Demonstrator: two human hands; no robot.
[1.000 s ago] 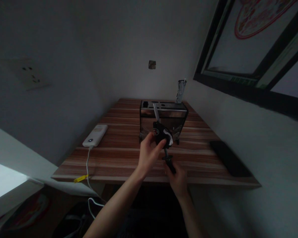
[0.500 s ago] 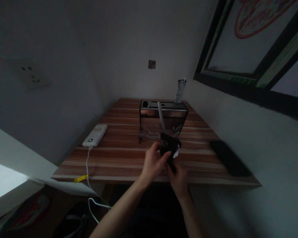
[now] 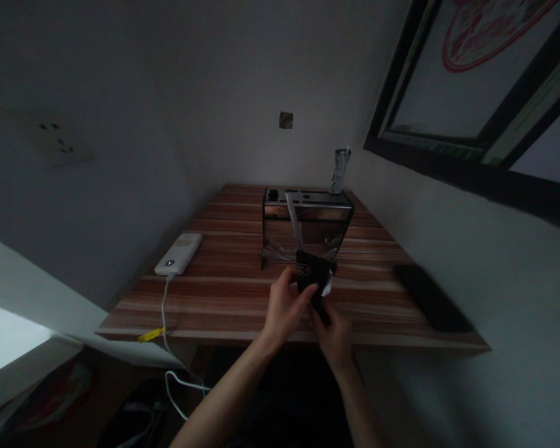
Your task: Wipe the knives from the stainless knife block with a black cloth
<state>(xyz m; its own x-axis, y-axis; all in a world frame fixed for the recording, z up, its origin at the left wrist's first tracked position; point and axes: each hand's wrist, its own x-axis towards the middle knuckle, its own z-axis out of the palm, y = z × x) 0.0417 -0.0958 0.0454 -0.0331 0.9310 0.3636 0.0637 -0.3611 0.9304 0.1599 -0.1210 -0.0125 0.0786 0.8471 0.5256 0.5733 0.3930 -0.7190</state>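
Above the front half of the wooden table, my left hand (image 3: 285, 308) is closed on a flat black packet (image 3: 313, 272) with a small red and white emblem. A bit of white material (image 3: 327, 285) shows at the packet's right edge. My right hand (image 3: 335, 334) grips the narrow lower end of the same packet from below. From behind its upper edge a pale, narrow strip (image 3: 294, 218) slants up and left; how the two join is hidden. Just beyond stands a black-framed box-like holder (image 3: 308, 211) with slots in its top and clear plastic at its base.
On the wooden table (image 3: 224, 292), a white power bank (image 3: 179, 254) with a cable lies left. A dark flat object (image 3: 432, 298) lies right. A crumpled silvery tube-like thing (image 3: 340, 171) stands at the holder's back right. A yellow tag (image 3: 152, 335) hangs by the front edge.
The black packet has shifted slightly left, and the pale strip's upper end has swung left across the holder. Both hands keep their grip.
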